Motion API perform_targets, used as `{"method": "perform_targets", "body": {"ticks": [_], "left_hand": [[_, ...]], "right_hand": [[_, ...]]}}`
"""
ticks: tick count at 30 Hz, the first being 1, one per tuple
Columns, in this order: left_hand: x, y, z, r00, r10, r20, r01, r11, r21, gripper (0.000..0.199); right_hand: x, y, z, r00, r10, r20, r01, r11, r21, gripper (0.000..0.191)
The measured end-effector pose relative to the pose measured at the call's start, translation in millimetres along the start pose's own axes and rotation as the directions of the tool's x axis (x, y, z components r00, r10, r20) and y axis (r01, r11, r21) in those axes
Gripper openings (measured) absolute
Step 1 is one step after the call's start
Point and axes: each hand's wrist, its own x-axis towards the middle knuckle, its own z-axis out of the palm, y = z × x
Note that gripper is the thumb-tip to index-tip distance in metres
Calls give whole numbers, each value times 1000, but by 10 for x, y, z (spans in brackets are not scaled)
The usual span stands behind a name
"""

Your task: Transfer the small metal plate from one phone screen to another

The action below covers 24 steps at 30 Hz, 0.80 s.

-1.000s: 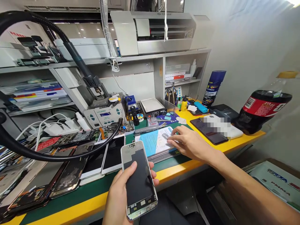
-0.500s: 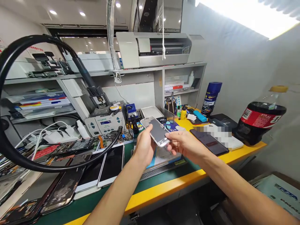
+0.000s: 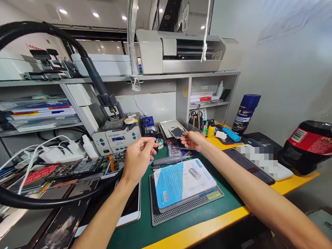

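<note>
My right hand pinches the near end of a phone screen part, dark grey with a pale edge, at the front of a white tray. To the left, my left hand is raised with its fingers closed around a small dark item whose shape is mostly hidden. Between my forearms a blue and white packet lies on a grey perforated mat. A grey pen-like tool lies just behind the packet.
Phones and boards cover the left, under a thick black hose. A soldering station stands behind my left hand. On the right are a dark phone, a blue spray can and a cola bottle.
The screen part has moved from between both hands to the back by the tray, in my right hand. My left hand has let go of it and moved left. The packet is uncovered.
</note>
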Motion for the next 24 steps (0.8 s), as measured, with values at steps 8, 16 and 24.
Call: {"method": "perform_targets", "body": {"ticks": [8,16,24], "left_hand": [[-127,-33,2,1000,-16,-16,16,999,39,22],[-319,-87,155,994,27,105,-46,983,179,21],[-390,-109,230,988,43,150,-70,980,185,21]], "right_hand": [[190,143,7,999,28,-44,-28,1000,-10,28],[254,223,17,997,17,-72,-16,1000,17,25],[106,28,-78,999,-25,41,15,971,239,20]]}}
